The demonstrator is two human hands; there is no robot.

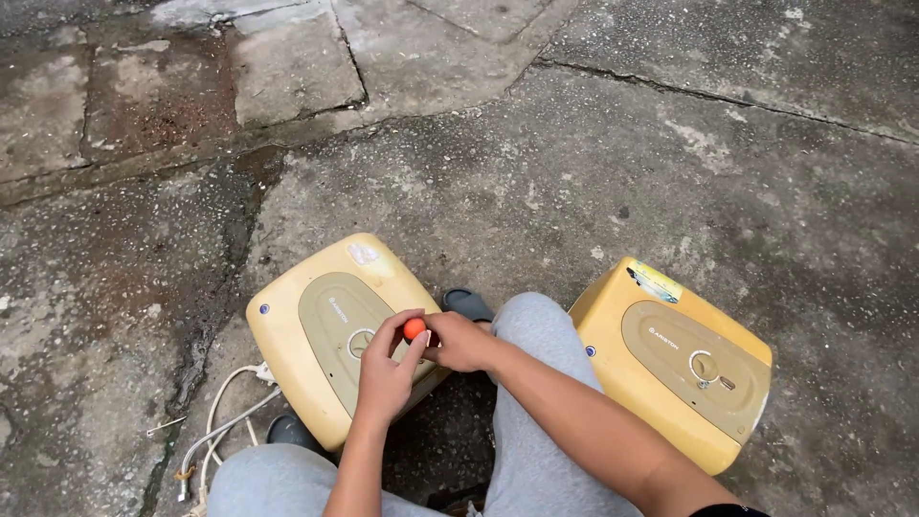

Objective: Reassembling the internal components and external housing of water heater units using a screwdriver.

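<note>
Orange knob [414, 329] pinched in left hand [384, 375] grip, right hand [460, 341] closed on it, above yellowed water heater [316, 316]

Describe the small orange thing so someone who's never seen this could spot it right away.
On the cracked concrete ground sit two yellowed box-shaped water heaters. Over the left heater, the left hand and right hand meet. Pinched between their fingertips is the orange knob, small, round, and the only bright orange thing here.

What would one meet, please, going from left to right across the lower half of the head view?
White cable → left yellow water heater → left hand → small orange ball → right hand → right yellow water heater.
</note>
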